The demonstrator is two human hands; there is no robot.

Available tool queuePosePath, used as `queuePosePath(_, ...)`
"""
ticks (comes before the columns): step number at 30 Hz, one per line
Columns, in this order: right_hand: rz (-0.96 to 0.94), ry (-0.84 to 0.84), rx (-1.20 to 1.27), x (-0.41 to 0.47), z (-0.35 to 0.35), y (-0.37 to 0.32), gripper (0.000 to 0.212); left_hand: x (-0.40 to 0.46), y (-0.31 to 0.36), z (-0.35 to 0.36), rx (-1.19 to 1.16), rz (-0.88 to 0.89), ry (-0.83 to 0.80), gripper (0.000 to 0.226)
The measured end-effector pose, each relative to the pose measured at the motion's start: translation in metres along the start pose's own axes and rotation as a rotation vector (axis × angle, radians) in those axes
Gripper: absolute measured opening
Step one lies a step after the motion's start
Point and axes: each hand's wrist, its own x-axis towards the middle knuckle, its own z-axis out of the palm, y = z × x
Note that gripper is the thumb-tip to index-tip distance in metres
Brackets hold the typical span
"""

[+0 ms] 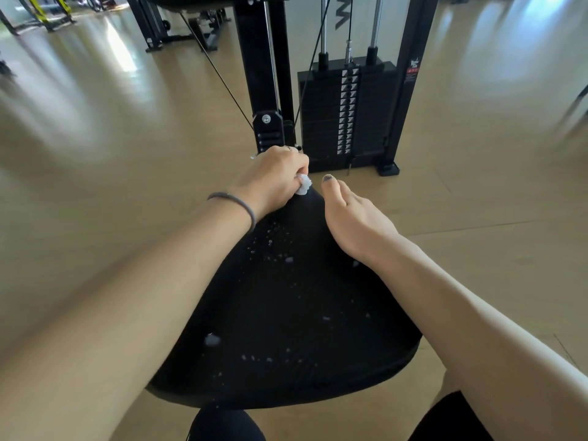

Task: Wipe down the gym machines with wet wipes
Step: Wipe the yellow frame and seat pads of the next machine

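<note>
The fingers (294, 168) of the left hand (276, 178) are curled tight around a crumpled white wet wipe (303, 184), pressing it against the narrow far tip of a black padded triangular machine seat (286, 329). The right hand (356, 218) lies flat along the seat's right edge, fingers straight and holding nothing (the thumb nail is painted dark). White flecks and droplets dot the seat's surface. A grey hair band (237, 206) circles the left wrist. Beyond the seat, on the glossy tan floor (111, 138), stands a black weight stack (348, 113) with chrome guide rods.
</note>
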Motion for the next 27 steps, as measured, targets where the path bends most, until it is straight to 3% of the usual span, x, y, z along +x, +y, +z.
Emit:
queuePosePath(4,-0.009,-0.013,0.005,-0.001,0.001,0.000,0.044,-0.017,0.007,-0.012,0.004,0.056,-0.036,0.007)
queuePosePath(9,0.046,0.004,0.136,0.000,-0.003,0.003,0.062,-0.029,0.031,-0.009,-0.021,0.232,-0.125,0.024)
queuePosePath(12,0.017,0.006,0.117,0.004,-0.002,0.005,0.064,-0.008,0.007,0.001,-0.028,0.166,-0.050,0.019)
queuePosePath(16,-0.006,0.009,0.094,0.005,0.000,0.005,0.065,0.000,-0.041,-0.005,0.032,-0.107,0.042,0.015)
queuePosePath(18,-0.016,0.009,0.074,0.003,-0.001,0.005,0.064,-0.006,-0.042,-0.010,0.003,-0.156,0.039,0.015)
queuePosePath(24,-0.015,-0.008,-0.005,0.001,0.001,0.004,0.068,-0.088,0.003,-0.032,-0.076,0.037,-0.031,0.011)
queuePosePath(27,-0.019,-0.021,-0.048,0.002,0.002,0.005,0.070,-0.086,0.002,-0.024,-0.051,0.063,-0.015,0.015)
